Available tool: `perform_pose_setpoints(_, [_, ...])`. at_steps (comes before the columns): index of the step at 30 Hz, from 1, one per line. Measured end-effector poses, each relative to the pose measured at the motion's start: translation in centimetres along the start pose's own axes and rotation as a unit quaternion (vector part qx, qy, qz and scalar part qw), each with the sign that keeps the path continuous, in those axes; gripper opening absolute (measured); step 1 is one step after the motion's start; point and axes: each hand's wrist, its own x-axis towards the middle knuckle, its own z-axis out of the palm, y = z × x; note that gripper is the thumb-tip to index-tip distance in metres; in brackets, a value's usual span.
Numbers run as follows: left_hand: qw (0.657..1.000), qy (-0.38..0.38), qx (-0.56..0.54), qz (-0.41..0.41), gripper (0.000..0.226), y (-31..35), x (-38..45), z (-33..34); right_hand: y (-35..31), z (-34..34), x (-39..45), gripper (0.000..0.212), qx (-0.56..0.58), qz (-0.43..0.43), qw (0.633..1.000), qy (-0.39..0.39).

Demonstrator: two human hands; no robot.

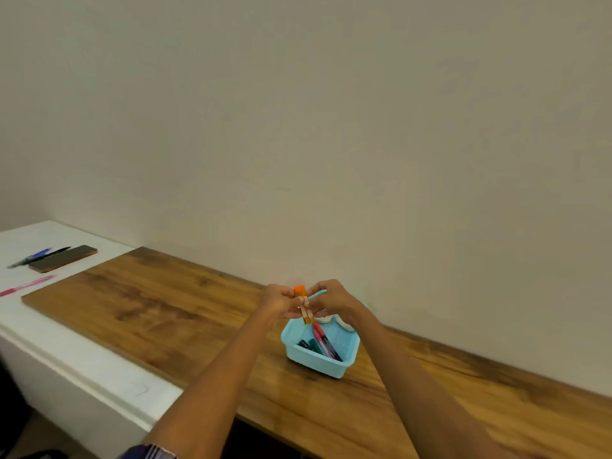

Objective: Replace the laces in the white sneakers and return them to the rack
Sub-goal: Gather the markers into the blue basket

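Along a plain wall, a long wooden board (159,303) laid over a white counter (82,366). On the board, a light-blue basket (316,359) of markers (323,341). Above it, left hand (278,301) and right hand (331,299) pinching an orange marker (304,304), upright, from either side. At far left, a phone (63,258) and pens (31,258). White sneakers, laces and rack out of view.
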Motion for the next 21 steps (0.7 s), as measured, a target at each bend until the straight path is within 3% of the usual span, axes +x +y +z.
perform_pose_setpoints(5, [0.999, -0.001, 0.025, -0.023, 0.023, -1.3, 2.5, 4.8, 2.5, -4.1, 1.4, 0.026, -0.093, 0.023, 0.995, -0.002])
perform_pose_setpoints(9, [0.997, 0.055, 0.034, -0.046, 0.007, -3.4, 4.8, 8.2, 4.9, -5.8, 3.8, 0.039, -0.173, 0.046, 0.984, 0.003])
perform_pose_setpoints(13, [0.966, 0.111, 0.233, -0.030, 0.021, -5.8, 6.7, 8.5, 6.6, -5.8, 5.6, 0.051, -0.348, 0.052, 0.936, -0.007])
perform_pose_setpoints(15, [0.945, 0.131, 0.299, -0.006, 0.016, -6.4, 7.2, 8.1, 7.5, -4.9, 6.2, 0.047, -0.406, 0.060, 0.912, -0.018])
perform_pose_setpoints(21, [0.940, 0.088, 0.330, -0.007, 0.017, -6.8, 7.9, 7.7, 8.3, -2.4, 6.3, 0.020, -0.500, 0.058, 0.864, 0.012])
